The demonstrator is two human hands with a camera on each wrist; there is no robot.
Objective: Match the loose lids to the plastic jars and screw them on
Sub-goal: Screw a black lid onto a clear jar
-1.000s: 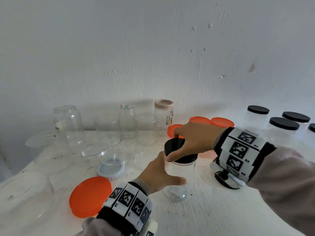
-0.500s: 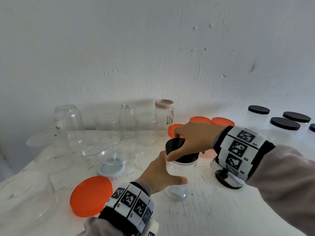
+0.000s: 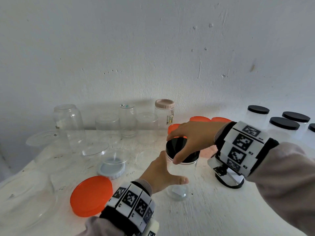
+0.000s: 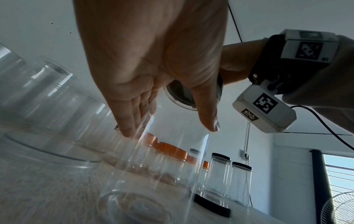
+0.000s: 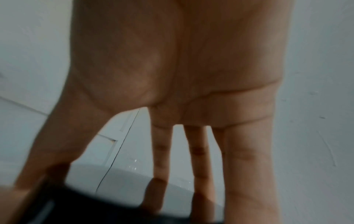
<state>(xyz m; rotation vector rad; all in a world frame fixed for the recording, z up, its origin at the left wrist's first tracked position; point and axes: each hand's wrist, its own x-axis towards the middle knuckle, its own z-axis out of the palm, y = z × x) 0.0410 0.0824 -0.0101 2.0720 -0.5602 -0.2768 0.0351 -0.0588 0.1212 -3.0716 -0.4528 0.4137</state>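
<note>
A clear plastic jar stands upright mid-table with a black lid on its mouth. My right hand comes from above and grips the lid's rim between thumb and fingers. In the right wrist view its fingers reach down onto the black lid. My left hand holds the jar's body, thumb in front and fingers behind. The left wrist view shows the left hand spanning the jar, with the lid's underside above.
An orange lid lies front left beside a pale blue lid. Open clear jars and a beige-lidded jar line the wall. More orange lids sit behind my hands. Black-lidded jars stand right. A loose black lid lies under my right wrist.
The right hand stays on the black lid with only a slight shift of its fingers. The left hand and the jar keep their place.
</note>
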